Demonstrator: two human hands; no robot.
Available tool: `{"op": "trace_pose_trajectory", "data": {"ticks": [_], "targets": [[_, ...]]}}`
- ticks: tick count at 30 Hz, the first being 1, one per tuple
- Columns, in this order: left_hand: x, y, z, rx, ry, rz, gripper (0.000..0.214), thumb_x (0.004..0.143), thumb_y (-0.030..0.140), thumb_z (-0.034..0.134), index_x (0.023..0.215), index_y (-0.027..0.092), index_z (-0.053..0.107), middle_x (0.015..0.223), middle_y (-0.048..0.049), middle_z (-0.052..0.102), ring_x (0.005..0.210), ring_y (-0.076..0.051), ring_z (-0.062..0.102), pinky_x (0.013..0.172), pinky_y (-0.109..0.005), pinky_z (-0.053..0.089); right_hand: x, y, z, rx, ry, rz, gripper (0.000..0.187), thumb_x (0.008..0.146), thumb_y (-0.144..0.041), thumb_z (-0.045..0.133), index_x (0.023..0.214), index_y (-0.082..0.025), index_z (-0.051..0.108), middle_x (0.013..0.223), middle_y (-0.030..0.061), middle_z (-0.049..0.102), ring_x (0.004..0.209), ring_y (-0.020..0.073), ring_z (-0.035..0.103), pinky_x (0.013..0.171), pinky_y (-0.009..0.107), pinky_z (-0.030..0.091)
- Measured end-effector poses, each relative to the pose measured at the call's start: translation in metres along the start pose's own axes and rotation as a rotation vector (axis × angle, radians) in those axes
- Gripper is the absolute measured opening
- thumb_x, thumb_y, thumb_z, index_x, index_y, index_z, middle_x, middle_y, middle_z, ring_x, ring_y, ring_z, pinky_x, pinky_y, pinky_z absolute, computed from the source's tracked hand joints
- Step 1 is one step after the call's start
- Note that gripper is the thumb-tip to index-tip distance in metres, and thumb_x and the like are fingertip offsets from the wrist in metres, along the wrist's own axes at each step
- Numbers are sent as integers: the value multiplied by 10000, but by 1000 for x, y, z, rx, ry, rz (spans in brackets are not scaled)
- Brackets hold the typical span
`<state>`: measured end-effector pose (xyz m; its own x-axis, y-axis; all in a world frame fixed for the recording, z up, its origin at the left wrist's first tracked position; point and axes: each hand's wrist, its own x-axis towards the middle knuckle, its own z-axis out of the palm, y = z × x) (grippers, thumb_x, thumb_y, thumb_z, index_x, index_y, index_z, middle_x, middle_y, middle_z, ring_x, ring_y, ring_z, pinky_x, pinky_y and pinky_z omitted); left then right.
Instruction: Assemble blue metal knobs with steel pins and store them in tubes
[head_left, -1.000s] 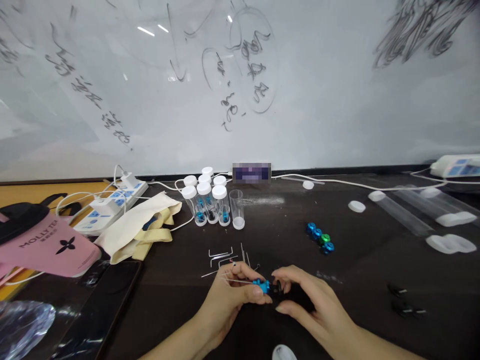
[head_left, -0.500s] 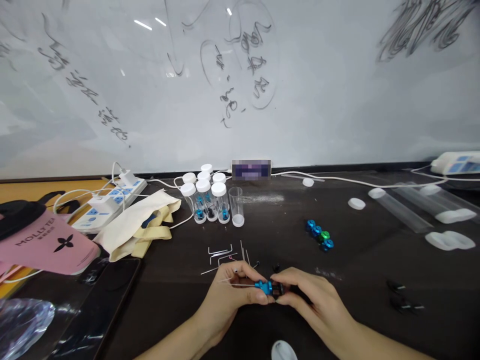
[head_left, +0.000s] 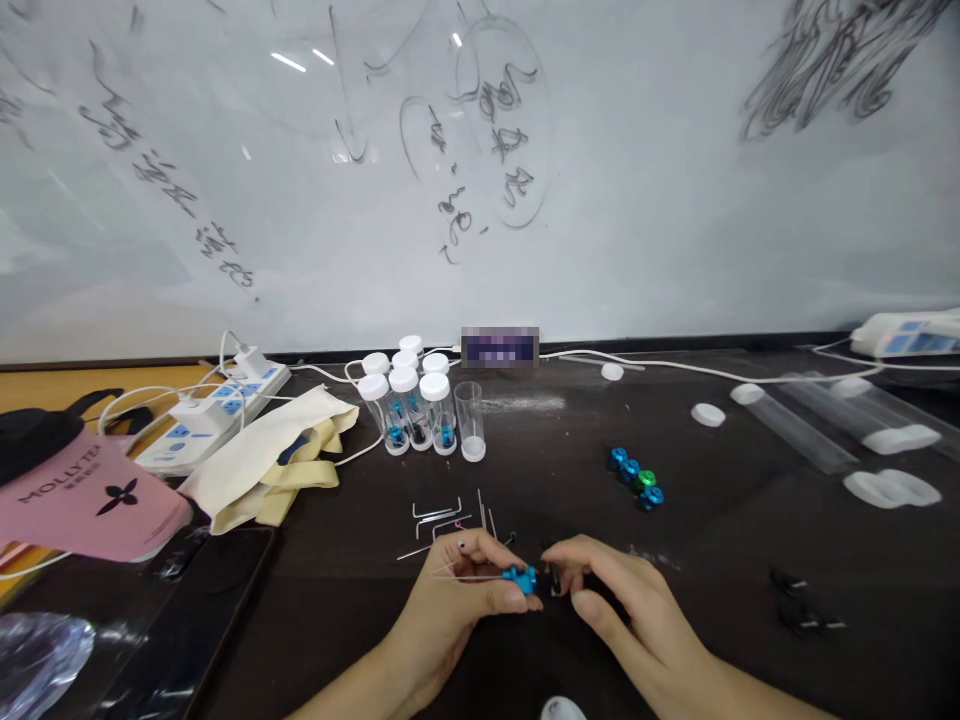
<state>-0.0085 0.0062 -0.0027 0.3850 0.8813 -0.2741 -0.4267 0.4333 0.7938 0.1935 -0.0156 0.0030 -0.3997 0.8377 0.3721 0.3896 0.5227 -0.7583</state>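
My left hand (head_left: pixel 457 595) pinches a small blue metal part (head_left: pixel 520 578) between thumb and fingers, just above the dark table (head_left: pixel 720 560). A thin metal key sticks out leftward from the same hand. My right hand (head_left: pixel 619 600) meets it from the right, its fingertips closed on a small black piece (head_left: pixel 555 577) that touches the blue part. Several loose hex keys (head_left: pixel 442 518) lie on the table just beyond my left hand. A cluster of blue and green nuts (head_left: pixel 637 478) sits further back on the right.
Capped clear vials (head_left: pixel 409 405) and one open vial (head_left: pixel 471 420) stand behind the keys. A cloth bag (head_left: pixel 262 460), power strip (head_left: pixel 214 415) and pink bag (head_left: pixel 82 495) lie left. Long clear tubes (head_left: pixel 795 428), white caps (head_left: pixel 709 414) and small black parts (head_left: pixel 806 605) lie right. A whiteboard (head_left: pixel 600 170) rises behind.
My right hand closed in from the right and its fingertips now hold the black piece against the blue part. The left hand stayed almost still.
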Motion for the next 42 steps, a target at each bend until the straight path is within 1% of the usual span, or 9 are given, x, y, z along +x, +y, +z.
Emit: {"op": "trace_pose_trajectory", "data": {"ticks": [4, 10, 13, 17, 20, 24, 29, 36, 42], "targets": [[-1, -1, -1, 22, -31, -4, 253, 527, 98, 866, 700, 124, 683, 706, -32, 726, 636, -161, 697, 679, -270, 548, 2, -2, 1, 11, -45, 33, 144, 974, -288, 471, 974, -202, 587, 776, 9, 592, 692, 149, 593, 645, 268, 452], [-2, -1, 0, 20, -28, -17, 251, 527, 90, 865, 696, 123, 682, 693, -28, 725, 624, -156, 698, 667, -259, 547, 1, 0, 1, -17, -61, 35, 130, 975, -264, 472, 950, -200, 583, 776, 8, 594, 691, 149, 591, 645, 269, 450], [-2, 0, 0, -1, -20, -14, 250, 528, 84, 860, 697, 126, 681, 702, -28, 728, 630, -161, 701, 670, -261, 545, 0, 2, 1, -26, -31, 18, 136, 979, -257, 459, 1048, -226, 571, 817, 6, 619, 728, 152, 613, 674, 266, 476], [-1, 0, 0, -4, -13, -7, 241, 536, 79, 853, 703, 120, 685, 677, -26, 723, 618, -145, 694, 652, -228, 525, -2, 1, 1, -54, 29, -51, 278, 947, -218, 502, 1223, -242, 486, 919, 27, 638, 815, 169, 630, 748, 286, 511], [0, 0, -1, -5, -25, -4, 236, 541, 81, 853, 706, 119, 688, 685, -32, 729, 620, -135, 687, 655, -220, 519, -1, -1, 3, -63, 18, -113, 314, 901, -142, 548, 1198, -227, 493, 886, 28, 623, 784, 165, 619, 721, 281, 520], [-1, -1, -1, -7, -26, -4, 238, 543, 88, 855, 710, 119, 689, 689, -35, 733, 621, -134, 685, 653, -222, 520, 0, 1, 6, -74, 20, -141, 300, 892, -80, 535, 1157, -220, 511, 880, 26, 627, 771, 154, 624, 709, 266, 522], [-1, 0, 1, -20, -49, 3, 232, 541, 82, 852, 695, 123, 684, 681, -32, 733, 607, -135, 685, 630, -217, 510, -1, 7, 6, -83, 3, -111, 233, 927, -111, 531, 1121, -239, 534, 868, 10, 652, 748, 141, 646, 678, 234, 519], [0, 0, 0, 0, -41, 1, 244, 519, 90, 864, 679, 123, 683, 674, -34, 731, 596, -137, 678, 620, -223, 508, -1, 7, 5, -97, 1, -114, 177, 957, -214, 530, 1130, -251, 548, 836, 3, 674, 709, 144, 658, 655, 238, 523], [-1, -3, -2, -47, -7, -14, 263, 524, 101, 867, 704, 135, 677, 676, -14, 719, 602, -130, 678, 644, -221, 510, -3, 9, 7, -106, 72, -137, 320, 932, -277, 585, 1238, -249, 495, 852, -2, 672, 727, 133, 666, 712, 227, 542]]}}
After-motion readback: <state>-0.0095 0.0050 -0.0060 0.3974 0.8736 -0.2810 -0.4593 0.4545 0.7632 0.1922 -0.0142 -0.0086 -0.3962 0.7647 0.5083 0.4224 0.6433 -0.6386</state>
